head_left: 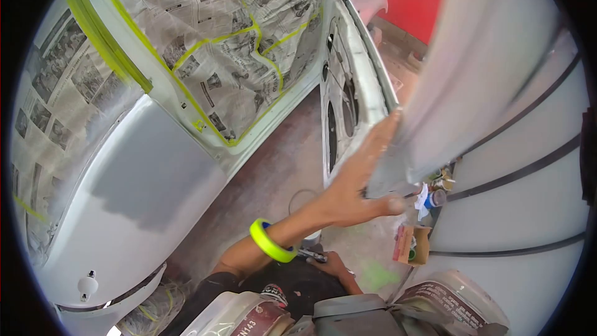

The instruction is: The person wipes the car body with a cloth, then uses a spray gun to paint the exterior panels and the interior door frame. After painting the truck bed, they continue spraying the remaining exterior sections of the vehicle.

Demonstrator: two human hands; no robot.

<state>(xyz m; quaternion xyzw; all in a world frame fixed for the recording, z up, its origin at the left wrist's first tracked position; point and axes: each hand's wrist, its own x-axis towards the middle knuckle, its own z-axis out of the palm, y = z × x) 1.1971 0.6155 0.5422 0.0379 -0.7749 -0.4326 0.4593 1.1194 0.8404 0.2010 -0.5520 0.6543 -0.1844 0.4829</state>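
My left hand (356,185) is raised and grips the lower edge of a large grey primed panel (485,56), fingers flat against it and thumb underneath. A roll of bright yellow tape (268,241) sits around that wrist like a bracelet. My right hand (334,265) is low, near my lap, closed around a small dark tool (311,254) that I cannot make out.
A car body in grey primer (149,174) fills the left, masked with newspaper (236,43) and yellow tape. Its door (339,106) stands open ahead. A small cardboard box with cans (410,246) sits on the floor by a white wall with black stripes (528,211).
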